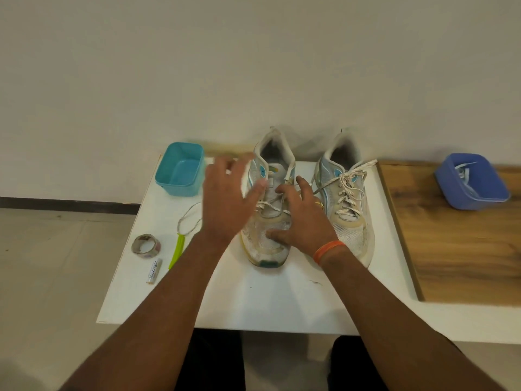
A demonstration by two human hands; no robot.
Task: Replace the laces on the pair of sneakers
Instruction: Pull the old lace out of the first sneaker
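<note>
Left sneaker [266,244] sits mid-surface [253,300], lace [267,206] half out. Right hand [303,221] rests on its toe, fingers [283,189] spread over the lace. Left hand [225,201] hovers just left of it, fingers wide, holding nothing. Other sneaker [348,198] just right, laced.

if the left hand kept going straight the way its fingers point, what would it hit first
Probably the left sneaker: the left hand hovers open, fingers aimed forward and slightly right, toward that shoe's collar and laces. Its height above the shoe is unclear, so it might pass over and reach the wall instead.
</note>
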